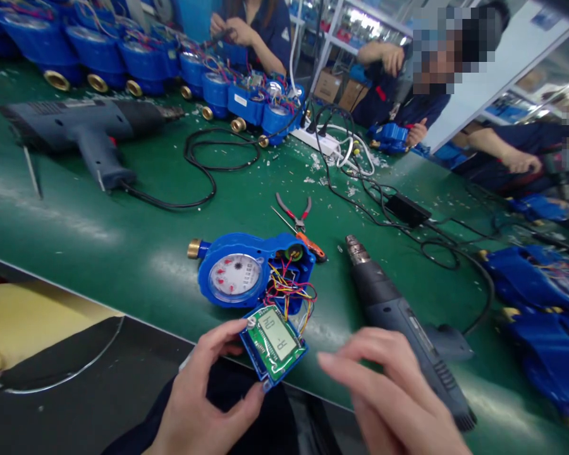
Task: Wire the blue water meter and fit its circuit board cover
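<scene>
A display module (278, 341), a green circuit board with a small LCD in a blue frame, sits between the thumb and fingers of my left hand (213, 385), tilted at the table's front edge. Its screen is lit with dark characters. Red, yellow and black wires (291, 291) run from it to a blue water meter (234, 273) lying just behind, with its round dial facing up and its side compartment open. To the right of the module, apart from it, hovers my right hand (389, 385), slightly blurred, fingers extended and nothing visible in them.
A heat gun (398, 309) lies right of the meter, another heat gun (90, 126) at far left. Behind the meter are pliers (299, 218) and an orange-handled screwdriver (312, 245). Cables, a power strip (315, 139) and several blue meters (152, 63) stand further back; co-workers sit opposite.
</scene>
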Demonstrator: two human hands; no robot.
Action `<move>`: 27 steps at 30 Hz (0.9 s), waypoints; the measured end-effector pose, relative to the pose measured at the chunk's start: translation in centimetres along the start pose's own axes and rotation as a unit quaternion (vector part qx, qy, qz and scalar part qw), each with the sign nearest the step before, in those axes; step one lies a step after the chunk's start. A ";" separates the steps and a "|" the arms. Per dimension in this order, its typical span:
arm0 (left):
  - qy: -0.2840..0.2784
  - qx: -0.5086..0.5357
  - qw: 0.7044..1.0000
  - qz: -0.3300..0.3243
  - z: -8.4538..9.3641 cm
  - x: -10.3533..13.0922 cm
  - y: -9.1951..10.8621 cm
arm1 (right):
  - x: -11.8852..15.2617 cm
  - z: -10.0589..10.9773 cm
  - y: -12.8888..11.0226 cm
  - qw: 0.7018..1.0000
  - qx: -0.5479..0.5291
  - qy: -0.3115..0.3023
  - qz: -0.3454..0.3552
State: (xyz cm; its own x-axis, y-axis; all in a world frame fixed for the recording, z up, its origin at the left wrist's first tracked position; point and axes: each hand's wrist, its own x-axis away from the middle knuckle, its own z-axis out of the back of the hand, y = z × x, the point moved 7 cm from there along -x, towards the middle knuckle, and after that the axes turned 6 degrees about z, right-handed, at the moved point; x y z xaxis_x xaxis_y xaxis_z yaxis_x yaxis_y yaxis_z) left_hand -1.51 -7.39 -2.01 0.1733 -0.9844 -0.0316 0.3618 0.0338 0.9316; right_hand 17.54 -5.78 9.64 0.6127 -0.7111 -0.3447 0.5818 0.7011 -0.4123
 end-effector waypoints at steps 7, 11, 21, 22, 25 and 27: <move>-0.002 -0.039 0.997 -0.062 0.4 -0.3 0.4 | -4.2 -5.6 -0.2 0.990 -0.124 -0.060 -0.043; 0.010 -0.029 0.998 -0.056 0.4 -0.4 0.7 | -3.5 -6.1 0.2 0.985 -0.146 -0.070 -0.061; -0.015 0.013 0.999 -0.040 0.4 -0.7 0.9 | -4.1 -5.8 1.2 0.956 -0.274 -0.015 -0.109; -0.017 0.018 0.999 -0.037 0.4 -0.7 0.8 | -4.2 -5.8 1.3 0.953 -0.281 -0.010 -0.112; -0.022 0.024 0.999 -0.044 0.4 -0.7 0.9 | -4.3 -5.7 1.4 0.948 -0.293 -0.003 -0.122; -0.020 0.032 0.998 -0.048 0.5 -0.7 1.1 | -4.3 -5.7 1.4 0.946 -0.299 0.000 -0.129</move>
State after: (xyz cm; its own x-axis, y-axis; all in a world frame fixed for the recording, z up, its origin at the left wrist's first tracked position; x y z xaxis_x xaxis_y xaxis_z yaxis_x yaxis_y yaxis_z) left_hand -1.67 -6.73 -0.84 0.1023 -0.9888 -0.1087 0.3152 -0.0714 0.9463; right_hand 12.66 -2.02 5.70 0.4921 -0.8541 -0.1684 0.3055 0.3505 -0.8853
